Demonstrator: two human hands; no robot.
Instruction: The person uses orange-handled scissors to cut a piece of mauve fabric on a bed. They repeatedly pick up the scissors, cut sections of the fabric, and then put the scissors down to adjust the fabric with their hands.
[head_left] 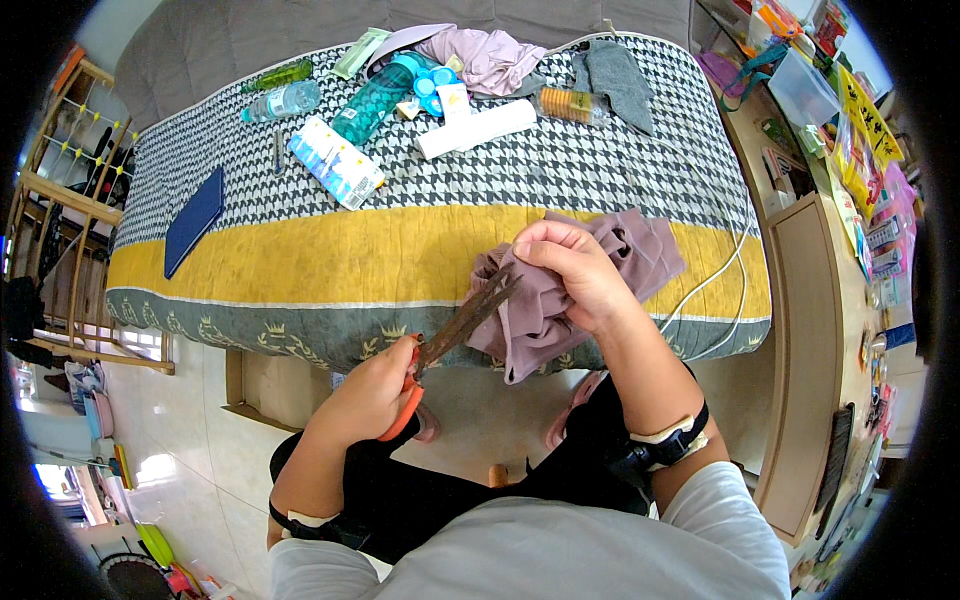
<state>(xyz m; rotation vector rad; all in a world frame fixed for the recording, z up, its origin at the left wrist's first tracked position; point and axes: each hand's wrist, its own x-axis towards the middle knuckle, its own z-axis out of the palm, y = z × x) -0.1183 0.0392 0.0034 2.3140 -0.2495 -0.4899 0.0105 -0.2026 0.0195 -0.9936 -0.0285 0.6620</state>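
Scissors (455, 335) with orange handles sat in the left hand (375, 390), fingers curled tight through the loops, and the dark blades were parted a little, angled up and to the right into a bunched piece of mauve cloth (560, 290). The right hand (575, 270) gripped that cloth from above — fingers closed over a fold, pinching it up just beside the blade tips. The cloth hung partly over the near edge of a bed, against the yellow band of a houndstooth bedspread (400, 180), and the rest of it drooped below toward the person's lap.

Both forearms carried black straps near the elbow. A white cable (715, 275) looped down over the bedspread's edge to the right of the cloth.

Farther up the bed lay a dark blue flat case (195, 220), a white and blue packet (335, 160), a teal bottle (375, 100), a clear water bottle (283, 101), a green bottle (277, 76), a white roll (477, 128), a grey cloth (615, 80) and a crumpled pink garment (485, 55). A wooden cabinet (810, 350) stood at the right — its top crowded with small colourful items — and a wooden rack (55, 200) stood at the left over a tiled floor (190, 430).
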